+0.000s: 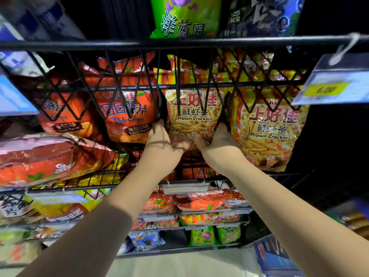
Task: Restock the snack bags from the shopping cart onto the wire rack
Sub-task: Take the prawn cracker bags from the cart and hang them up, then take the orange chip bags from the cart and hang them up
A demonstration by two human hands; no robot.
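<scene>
The prawn cracker bag [192, 118] sits between the left hand [159, 136] and right hand [217, 139] — both grip its bottom corners. Slide it gently into the wire rack [179, 44] above them — no squashing.

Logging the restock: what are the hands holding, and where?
The middle Prawn Crackers bag: left hand at its lower left edge, right hand at its lower right edge.

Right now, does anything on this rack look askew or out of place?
The red snack bag at far left lies flat on its side on the wire rack, while the tomato chip bags beside it stand upright. Nothing looks spilled.
</scene>
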